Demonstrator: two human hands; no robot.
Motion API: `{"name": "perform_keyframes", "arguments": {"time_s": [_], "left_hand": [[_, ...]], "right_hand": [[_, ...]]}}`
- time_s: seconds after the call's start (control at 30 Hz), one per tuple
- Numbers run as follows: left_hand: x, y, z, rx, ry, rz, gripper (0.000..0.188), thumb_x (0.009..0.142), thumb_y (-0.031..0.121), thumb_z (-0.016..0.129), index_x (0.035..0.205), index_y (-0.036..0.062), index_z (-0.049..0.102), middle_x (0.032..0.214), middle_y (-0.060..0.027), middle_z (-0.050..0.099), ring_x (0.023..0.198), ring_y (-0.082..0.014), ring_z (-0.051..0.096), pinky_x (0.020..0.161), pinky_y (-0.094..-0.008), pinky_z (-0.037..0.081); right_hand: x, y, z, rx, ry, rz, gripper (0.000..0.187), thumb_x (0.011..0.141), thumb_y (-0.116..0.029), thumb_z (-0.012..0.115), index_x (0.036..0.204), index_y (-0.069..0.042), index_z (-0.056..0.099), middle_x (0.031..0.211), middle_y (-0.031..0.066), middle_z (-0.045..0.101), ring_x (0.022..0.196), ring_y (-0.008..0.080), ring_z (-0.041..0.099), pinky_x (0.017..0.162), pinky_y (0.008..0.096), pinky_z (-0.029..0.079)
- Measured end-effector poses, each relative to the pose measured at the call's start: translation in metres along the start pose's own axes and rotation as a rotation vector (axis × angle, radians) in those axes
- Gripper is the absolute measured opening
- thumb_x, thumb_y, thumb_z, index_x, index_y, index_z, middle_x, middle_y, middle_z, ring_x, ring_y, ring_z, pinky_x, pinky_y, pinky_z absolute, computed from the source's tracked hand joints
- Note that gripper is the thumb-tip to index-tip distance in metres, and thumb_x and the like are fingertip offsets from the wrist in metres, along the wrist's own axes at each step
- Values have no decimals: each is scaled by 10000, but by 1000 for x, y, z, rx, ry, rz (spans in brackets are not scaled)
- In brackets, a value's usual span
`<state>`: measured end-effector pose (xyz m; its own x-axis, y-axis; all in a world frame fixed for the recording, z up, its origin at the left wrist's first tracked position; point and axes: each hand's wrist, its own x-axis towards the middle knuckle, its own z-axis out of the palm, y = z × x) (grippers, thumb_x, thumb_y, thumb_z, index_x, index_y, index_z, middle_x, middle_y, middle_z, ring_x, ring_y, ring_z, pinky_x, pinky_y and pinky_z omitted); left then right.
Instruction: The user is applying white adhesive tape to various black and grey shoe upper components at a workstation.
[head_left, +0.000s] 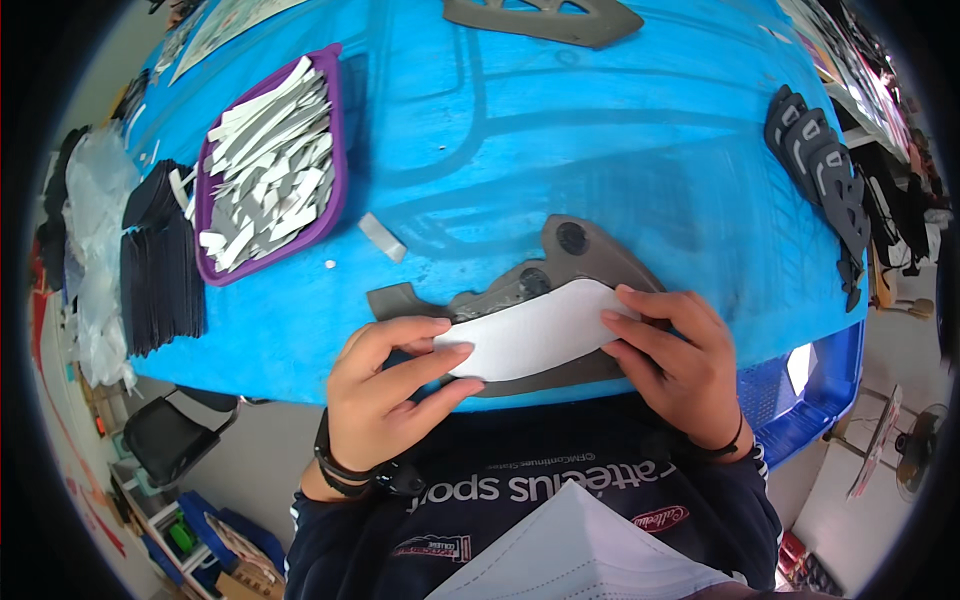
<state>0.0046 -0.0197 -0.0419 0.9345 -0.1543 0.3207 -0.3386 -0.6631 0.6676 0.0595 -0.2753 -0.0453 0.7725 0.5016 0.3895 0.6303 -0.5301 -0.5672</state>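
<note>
Between my two hands is a curved white strip [530,338], pinched at both ends. My left hand [395,380] grips its left end with the fingertips; my right hand [680,355] grips the right end. Under and behind the strip, a dark grey-brown moulded piece [600,255] lies at the table's near edge. Two round black pads show on its upper side. The strip covers the middle of the moulded piece, and I cannot tell whether the two touch.
A purple basket [338,165] full of white and grey strips stands at the left, beside a stack of black pieces [160,285]. A small whitish strip [382,238] lies nearby. Dark cut-out parts [820,160] overlap at the right. Another moulded piece [545,22] lies far back. A blue crate [835,385] sits lower right.
</note>
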Motion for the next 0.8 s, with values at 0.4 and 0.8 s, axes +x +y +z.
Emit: {"name": "perform_keyframes", "arguments": {"time_s": [0.4, 0.8], "left_hand": [[2, 0, 1, -4, -7, -13, 307, 575, 63, 779, 865, 65, 680, 964, -42, 585, 702, -138, 522, 608, -240, 456], [-5, 1, 11, 188, -20, 215, 457, 621, 89, 726, 1055, 38, 593, 1062, -78, 570, 886, -229, 544, 743, -310, 454]], "right_hand": [[0, -3, 2, -69, 40, -30, 262, 640, -36, 726, 892, -50, 660, 953, 76, 606, 669, 201, 565, 581, 293, 466], [-1, -19, 3, -250, -99, -173, 416, 713, -300, 675, 997, -12, 582, 1187, 107, 516, 1030, 253, 490, 864, 359, 419]]}}
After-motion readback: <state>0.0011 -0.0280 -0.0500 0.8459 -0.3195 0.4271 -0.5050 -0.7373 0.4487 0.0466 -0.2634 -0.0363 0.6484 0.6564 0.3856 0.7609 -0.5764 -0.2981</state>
